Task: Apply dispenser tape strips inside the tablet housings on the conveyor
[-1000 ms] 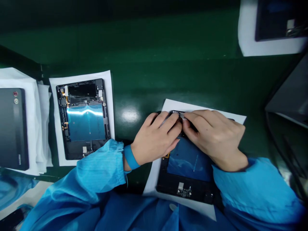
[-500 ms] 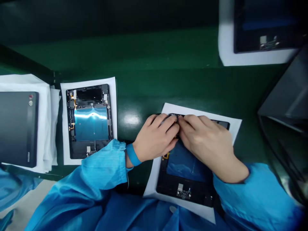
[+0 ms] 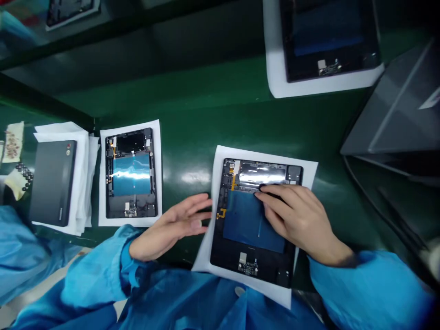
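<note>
An opened tablet point(image 3: 252, 220) lies on a white sheet point(image 3: 206, 256) in front of me, its blue battery and a shiny silver area near the top showing. My right hand point(image 3: 295, 220) rests on the tablet with the fingertips pressed on its upper middle, fingers bent together and holding nothing that I can see. My left hand point(image 3: 172, 227) hovers palm-up just left of the tablet over the green surface, fingers spread and empty. Both arms wear blue sleeves.
A second opened tablet point(image 3: 131, 173) lies on paper to the left. Further left a closed dark tablet point(image 3: 51, 182) rests on a paper stack. A third opened tablet point(image 3: 326, 36) sits on paper at the top right. A dark grey box point(image 3: 395, 119) stands at the right.
My left hand has come off the tablet's top edge and swung left, opening palm-up. My right hand stays on the tablet. The view has tilted up, showing more of the bench.
</note>
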The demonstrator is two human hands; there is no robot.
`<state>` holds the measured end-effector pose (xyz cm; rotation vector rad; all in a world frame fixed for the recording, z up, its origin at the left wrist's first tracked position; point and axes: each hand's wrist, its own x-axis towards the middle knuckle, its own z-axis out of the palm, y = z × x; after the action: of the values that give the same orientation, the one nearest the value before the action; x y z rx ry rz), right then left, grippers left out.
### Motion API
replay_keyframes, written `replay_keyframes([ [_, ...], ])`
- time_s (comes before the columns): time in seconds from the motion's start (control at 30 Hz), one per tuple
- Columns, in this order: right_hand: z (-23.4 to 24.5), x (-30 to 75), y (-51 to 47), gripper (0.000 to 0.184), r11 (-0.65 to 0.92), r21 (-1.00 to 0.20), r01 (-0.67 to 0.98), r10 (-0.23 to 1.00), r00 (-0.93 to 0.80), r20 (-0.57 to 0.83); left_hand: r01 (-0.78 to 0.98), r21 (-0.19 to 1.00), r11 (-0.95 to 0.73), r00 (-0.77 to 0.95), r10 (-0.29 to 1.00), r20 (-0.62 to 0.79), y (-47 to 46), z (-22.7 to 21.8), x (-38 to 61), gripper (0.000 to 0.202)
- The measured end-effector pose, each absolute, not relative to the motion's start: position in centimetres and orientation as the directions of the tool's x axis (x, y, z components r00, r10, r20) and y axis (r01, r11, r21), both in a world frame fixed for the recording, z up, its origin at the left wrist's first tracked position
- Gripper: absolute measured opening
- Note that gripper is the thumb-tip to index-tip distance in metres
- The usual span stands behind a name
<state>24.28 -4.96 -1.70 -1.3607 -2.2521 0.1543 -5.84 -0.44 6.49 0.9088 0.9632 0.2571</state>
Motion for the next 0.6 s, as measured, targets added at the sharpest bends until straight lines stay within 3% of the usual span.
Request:
replay_keyframes([
  [0.13, -1.8, 24.0, -4.6, 0.02, 0.5, -0.415, 0.76, 0.844, -0.32, 0.431, 0.182, 0.701, 0.689, 0.562, 0.512, -0.649, -0.3, 5.5, -2.0, 0.042],
  [0.3, -1.1, 24.6, -5.5, 0.028, 0.48, -0.502, 0.719, 0.823, -0.171, 0.542, 0.241, 0.821, 0.517, 0.572, 0.608, -0.551, 0.3, 4.1, 1.1, 0.012],
  [0.4, -1.3, 25.9, -5.6, 0.039, 0.425, -0.487, 0.763, 0.717, 0.045, 0.696, 0.337, 0.852, 0.4, 0.406, 0.755, -0.515, 1.0, 6.1, -2.6, 0.016],
  [0.5, -2.0, 27.4, -5.0, 0.036, 0.376, -0.45, 0.81, 0.584, 0.17, 0.794, 0.338, 0.871, 0.356, 0.157, 0.891, -0.425, 3.0, 9.1, -9.8, 0.021],
  [0.6, -2.3, 27.6, -4.9, 0.03, 0.347, -0.466, 0.814, 0.634, 0.162, 0.756, 0.473, 0.844, 0.252, 0.032, 0.953, -0.303, 6.0, 10.0, -17.4, 0.031],
])
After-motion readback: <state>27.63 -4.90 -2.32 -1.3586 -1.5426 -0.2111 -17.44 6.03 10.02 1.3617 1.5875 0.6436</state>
